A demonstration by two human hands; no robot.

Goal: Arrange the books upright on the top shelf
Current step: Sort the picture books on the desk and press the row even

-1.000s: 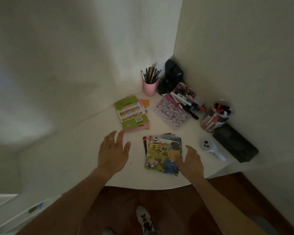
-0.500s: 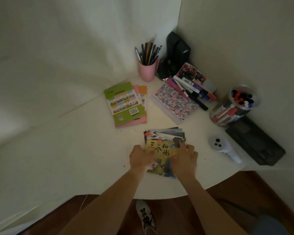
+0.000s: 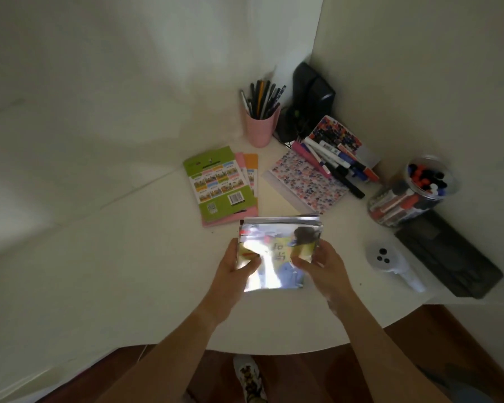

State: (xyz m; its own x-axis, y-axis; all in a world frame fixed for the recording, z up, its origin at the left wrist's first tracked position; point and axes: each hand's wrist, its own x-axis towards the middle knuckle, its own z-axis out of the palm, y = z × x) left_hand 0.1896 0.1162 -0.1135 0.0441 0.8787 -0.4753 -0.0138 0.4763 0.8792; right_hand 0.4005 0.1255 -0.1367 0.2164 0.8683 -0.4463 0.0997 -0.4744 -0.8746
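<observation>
Since half-second back, picture-book stack [image 3: 280,251] tilted up off surface [image 3: 128,271]. My left hand [image 3: 234,267] and right hand [image 3: 322,264] pinch its side edges, thumbs on cover. Shelf unseen.

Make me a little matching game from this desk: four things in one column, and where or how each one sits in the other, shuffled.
Things:
1. glossy picture books
2. green book
3. pink cup
4. clear jar

States:
A. lying flat on a pink book
B. full of markers, by the right wall
C. gripped by the left hand and right hand
D. upright near the corner, holding pens

Pairs: 1-C, 2-A, 3-D, 4-B
</observation>
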